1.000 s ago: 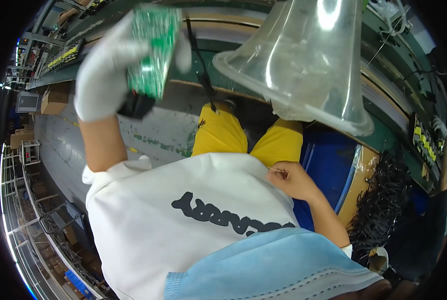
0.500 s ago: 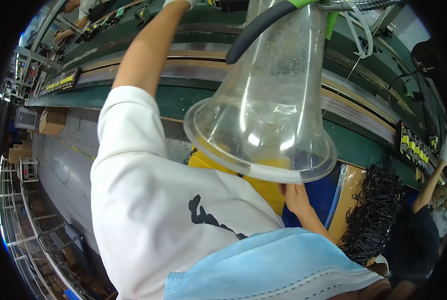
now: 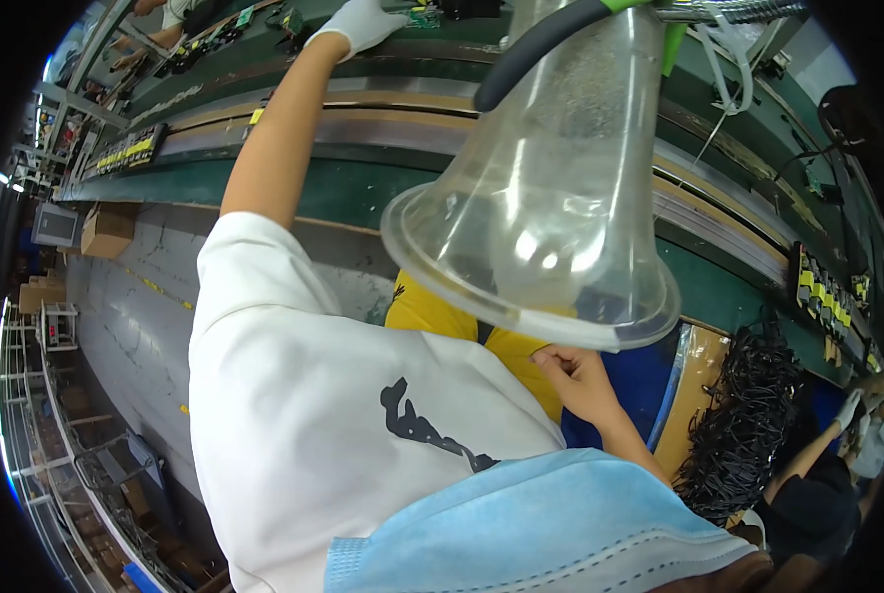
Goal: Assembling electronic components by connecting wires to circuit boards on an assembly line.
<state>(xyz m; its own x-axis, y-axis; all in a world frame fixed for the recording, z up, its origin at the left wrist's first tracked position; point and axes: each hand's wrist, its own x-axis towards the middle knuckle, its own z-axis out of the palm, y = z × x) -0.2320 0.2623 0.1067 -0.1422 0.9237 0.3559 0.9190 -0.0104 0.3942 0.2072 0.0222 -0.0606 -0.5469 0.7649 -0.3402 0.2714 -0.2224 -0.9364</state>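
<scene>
One clear plastic funnel-shaped hood (image 3: 541, 208) hangs in the middle of the view, hiding much of the long green tabletop (image 3: 363, 188) behind it. The white-gloved left hand (image 3: 363, 22) reaches far up to a small green circuit board (image 3: 424, 17) at the top edge; whether its fingers grip it cannot be told. The bare right hand (image 3: 572, 381) rests on the yellow shorts (image 3: 432, 311), fingers loosely curled, empty. One heap of black cables (image 3: 743, 425) lies to the right
</scene>
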